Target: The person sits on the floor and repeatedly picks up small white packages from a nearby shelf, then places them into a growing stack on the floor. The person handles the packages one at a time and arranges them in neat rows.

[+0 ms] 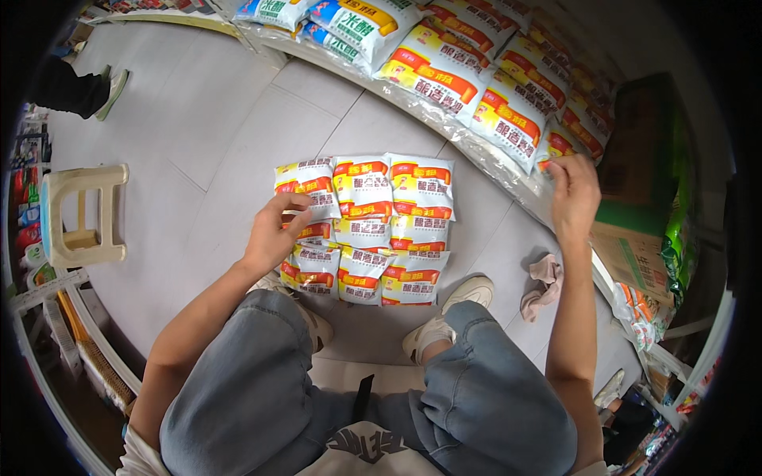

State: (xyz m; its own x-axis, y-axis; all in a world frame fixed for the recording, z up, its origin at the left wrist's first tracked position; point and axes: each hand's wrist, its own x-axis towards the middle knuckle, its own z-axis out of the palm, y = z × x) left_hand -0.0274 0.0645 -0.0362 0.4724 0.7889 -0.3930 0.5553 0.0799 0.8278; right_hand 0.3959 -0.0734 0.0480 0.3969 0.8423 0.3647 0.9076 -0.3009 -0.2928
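Plastic bags of soy sauce (421,181) lie in overlapping rows on the floor between my feet. My left hand (278,229) is over the left column, its fingers curled beside the upper left bag (319,205); whether it grips that bag is unclear. At the right, my right hand (574,190) reaches to the low shelf, fingertips at the corner of a soy sauce bag (559,143); I cannot tell if they pinch it. More soy sauce bags (506,122) are stacked along that shelf, with white and blue vinegar bags (357,24) to their left.
A beige plastic stool (116,214) stands at the left. A pink cloth (542,288) lies on the floor near my right foot. A cardboard box (634,256) is on the shelf beyond my right hand. Another person's leg and shoe (112,95) show at upper left.
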